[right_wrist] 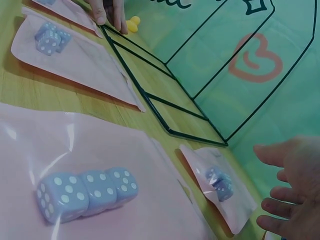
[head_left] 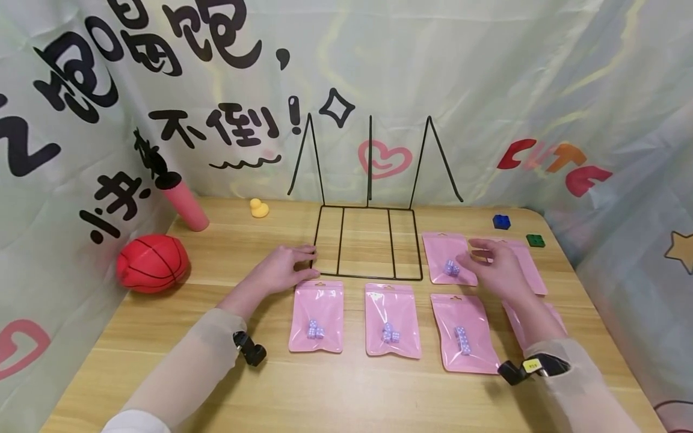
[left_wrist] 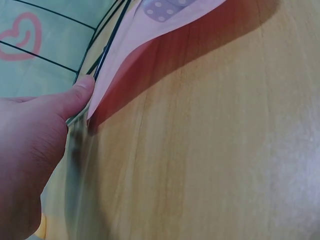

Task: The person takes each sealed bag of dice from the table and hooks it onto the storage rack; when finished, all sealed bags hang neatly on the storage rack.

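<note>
My left hand [head_left: 278,267] is at the left front corner of a black wire rack [head_left: 365,276], with the thumb [left_wrist: 80,92] against the wire and the other fingers hidden in the left wrist view. My right hand [head_left: 498,267] hovers over the right side, fingers spread and nothing in them. It is beside a pink zip bag [head_left: 441,246] of light purple dice [right_wrist: 220,185] and partly covers another pink bag [head_left: 530,264] behind it. Nearer lie more pink bags with dice: a left one [head_left: 319,300], a middle one [head_left: 390,304] and a right one [head_left: 471,310].
Another pink bag [head_left: 517,322] lies partly under the right forearm. A red ball [head_left: 153,263], a pink cylinder [head_left: 185,204] with a black top and a yellow duck [head_left: 258,208] are on the left. Blue [head_left: 502,222] and green [head_left: 535,240] bricks sit at the back right.
</note>
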Motion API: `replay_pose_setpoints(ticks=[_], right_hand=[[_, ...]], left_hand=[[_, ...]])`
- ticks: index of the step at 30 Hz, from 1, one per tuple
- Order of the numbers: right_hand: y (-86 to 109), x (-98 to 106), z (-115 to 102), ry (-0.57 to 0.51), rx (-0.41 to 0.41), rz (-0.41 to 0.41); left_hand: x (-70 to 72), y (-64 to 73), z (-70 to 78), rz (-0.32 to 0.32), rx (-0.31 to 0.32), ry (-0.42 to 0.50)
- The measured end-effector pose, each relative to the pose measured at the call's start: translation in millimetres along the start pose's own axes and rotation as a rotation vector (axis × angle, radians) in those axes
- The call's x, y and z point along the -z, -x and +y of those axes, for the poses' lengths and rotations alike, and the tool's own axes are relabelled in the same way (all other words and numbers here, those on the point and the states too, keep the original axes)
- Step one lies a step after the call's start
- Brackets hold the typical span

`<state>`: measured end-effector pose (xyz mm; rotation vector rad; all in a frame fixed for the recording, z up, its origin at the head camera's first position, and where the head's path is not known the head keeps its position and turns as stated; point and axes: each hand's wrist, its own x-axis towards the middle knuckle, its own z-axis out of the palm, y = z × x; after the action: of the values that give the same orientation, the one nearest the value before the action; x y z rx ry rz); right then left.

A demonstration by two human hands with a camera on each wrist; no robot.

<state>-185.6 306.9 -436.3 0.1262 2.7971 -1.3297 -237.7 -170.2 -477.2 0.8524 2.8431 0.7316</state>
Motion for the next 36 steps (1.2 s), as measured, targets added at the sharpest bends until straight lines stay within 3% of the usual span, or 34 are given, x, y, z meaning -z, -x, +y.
replay_pose_setpoints(ticks=[8, 20, 36], right_hand=[[-8.0, -4, 5, 0.047, -0.069, -0.021], [-15.8, -9, 8, 0.150, -0.110, 0.007], [-27.6, -8, 17, 0.078, -0.255, -0.009]], left_hand=[[-5.2, -1.8, -4.3, -0.004, 0.023, 0.022], [-5.0, -0.8, -3.5, -0.016, 0.081, 0.089], [-3.8, -1.0, 0.0, -0.028, 0.113, 0.115]])
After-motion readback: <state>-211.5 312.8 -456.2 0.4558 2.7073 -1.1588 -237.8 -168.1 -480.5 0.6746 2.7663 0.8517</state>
